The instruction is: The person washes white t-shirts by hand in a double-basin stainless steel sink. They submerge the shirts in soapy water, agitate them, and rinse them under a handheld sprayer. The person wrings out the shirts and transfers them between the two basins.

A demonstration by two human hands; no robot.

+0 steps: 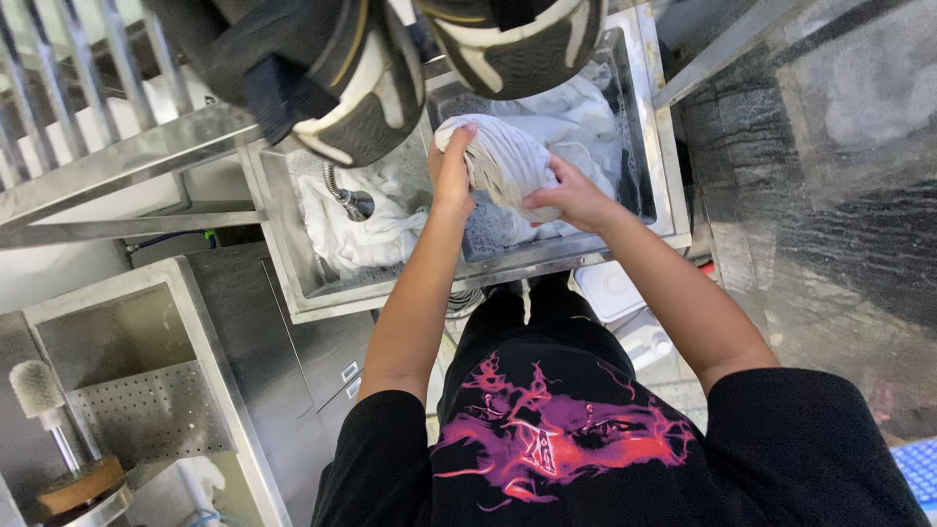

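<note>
Both my hands grip a twisted bundle of white cloth [508,161] over a steel sink [293,283]. My left hand [451,171] clasps the bundle's left end, and my right hand [576,200] holds its lower right end. More white cloth [366,229] lies soaked in the sink basin, around a flexible metal hose with a spray head [349,198]. Foamy water fills the basin under the bundle.
Two dark shoes with pale soles [342,68] hang at the top, over the sink. A second steel basin with a perforated plate [146,410] and a brush [39,390] sits lower left. A white container [610,288] stands below the sink. Wet floor is on the right.
</note>
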